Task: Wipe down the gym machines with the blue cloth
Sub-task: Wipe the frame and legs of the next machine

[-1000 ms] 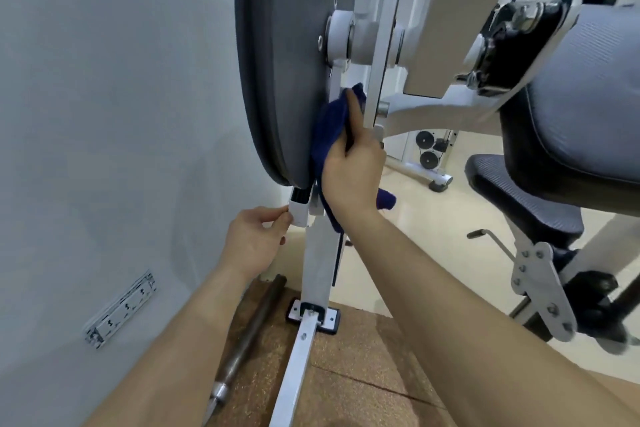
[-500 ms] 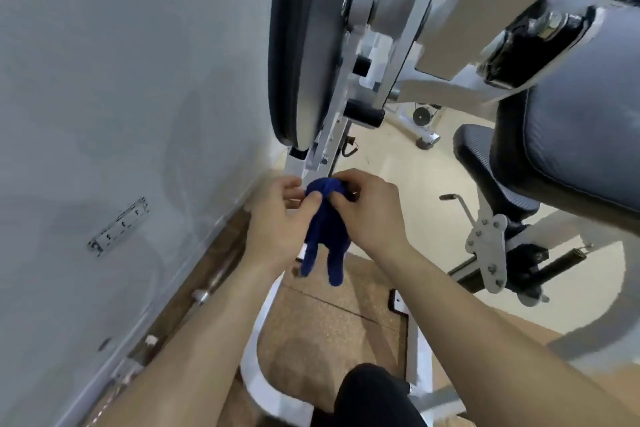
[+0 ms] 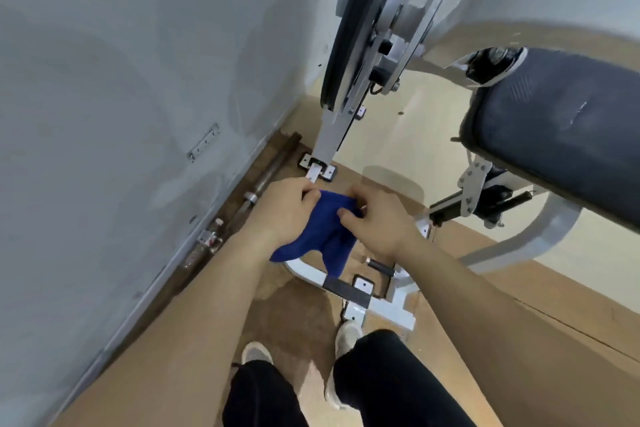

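**Holding blue cloth in both hands, off the machine**

Head view, looking down.

- Blue cloth (image 3: 325,236): just below frame centre, bunched between the two hands. Two loose tails hang toward 6 o'clock over the white base rail (image 3: 381,308) of the gym machine. Whether the tails touch the rail cannot be told.
- Left hand (image 3: 284,211): at 9 o'clock of the cloth. Fingers curled, pinching the cloth's upper left edge, thumb tucked against the fabric.
- Right hand (image 3: 374,222): at 3 o'clock of the cloth. Thumb and curled fingers pinch the upper right edge, knuckles up.
- White upright post (image 3: 327,135): at 12 o'clock of the cloth, bolted through a foot plate (image 3: 317,166) to the floor. Neither hand touches it.
- Dark disc (image 3: 341,45): mounted on the post, toward 12 o'clock, seen edge-on.
- Padded seat (image 3: 561,135): dark mesh cover, at 2 to 3 o'clock of frame, well apart from the hands.
- Steel bar (image 3: 263,177): lies on the floor along the grey wall (image 3: 121,62), at 10 o'clock of the left hand.
- Socket strip (image 3: 204,142): on the wall, near 9 o'clock of frame.
- Brown floor mat (image 3: 294,308): under the base rail.
- Shoes (image 3: 256,354) and black trousers (image 3: 391,374): at 6 o'clock. The right toe lies just beside the rail's near end.
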The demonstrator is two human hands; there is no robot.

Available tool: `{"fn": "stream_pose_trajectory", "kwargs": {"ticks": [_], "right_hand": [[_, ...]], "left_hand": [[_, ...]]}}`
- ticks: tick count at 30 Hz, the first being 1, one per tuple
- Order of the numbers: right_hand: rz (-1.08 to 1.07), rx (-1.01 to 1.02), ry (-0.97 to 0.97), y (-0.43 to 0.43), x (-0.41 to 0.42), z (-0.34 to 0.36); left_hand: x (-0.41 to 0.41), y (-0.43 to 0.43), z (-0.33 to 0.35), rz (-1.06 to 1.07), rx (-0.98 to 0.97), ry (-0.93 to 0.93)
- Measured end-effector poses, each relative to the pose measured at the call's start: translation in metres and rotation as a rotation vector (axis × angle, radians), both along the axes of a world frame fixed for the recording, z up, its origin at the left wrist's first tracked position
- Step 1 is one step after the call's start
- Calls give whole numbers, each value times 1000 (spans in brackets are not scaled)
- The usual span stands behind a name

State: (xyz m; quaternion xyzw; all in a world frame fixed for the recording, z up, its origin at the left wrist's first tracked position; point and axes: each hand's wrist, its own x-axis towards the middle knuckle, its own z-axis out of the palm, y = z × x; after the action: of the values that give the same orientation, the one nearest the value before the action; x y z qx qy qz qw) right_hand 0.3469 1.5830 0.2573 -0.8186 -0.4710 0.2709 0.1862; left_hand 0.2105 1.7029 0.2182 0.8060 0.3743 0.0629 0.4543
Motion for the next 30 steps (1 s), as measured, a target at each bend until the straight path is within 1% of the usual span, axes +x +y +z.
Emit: {"fn": "stream_pose_trajectory", "kwargs": {"ticks": [3, 5, 8, 10, 12, 14, 16, 19, 23, 26, 30], "right_hand": [[-38, -54, 21, -28, -12, 38], [-50, -52, -12, -46, -13, 58], [-42, -18, -92, -71, -10, 82], [-48, 55, -154, -86, -7, 103], [-50, 112, -159, -102, -2, 128], [-44, 121, -157, -120, 2, 157], [-42, 132, -156, -141, 8, 191], [-27, 200, -129, -169, 17, 246], [-60, 216, -95, -198, 30, 312], [-115, 217, -102, -212, 41, 340], [-195, 236, -90, -217, 52, 359]], "left_hand": [[-10, -16, 45, -80, 14, 55], [-13, -27, 77, -118, 24, 55], [-15, -45, 122, -174, 52, 60], [-14, -57, 151, -208, 80, 63], [-13, -69, 180, -211, 86, 41], [-8, -81, 210, -217, 115, 9], [0, -96, 242, -223, 164, -15], [19, -114, 291, -234, 266, -65], [45, -128, 347, -271, 356, -133], [58, -129, 377, -263, 431, -157], [69, -110, 400, -228, 511, -208]]}}
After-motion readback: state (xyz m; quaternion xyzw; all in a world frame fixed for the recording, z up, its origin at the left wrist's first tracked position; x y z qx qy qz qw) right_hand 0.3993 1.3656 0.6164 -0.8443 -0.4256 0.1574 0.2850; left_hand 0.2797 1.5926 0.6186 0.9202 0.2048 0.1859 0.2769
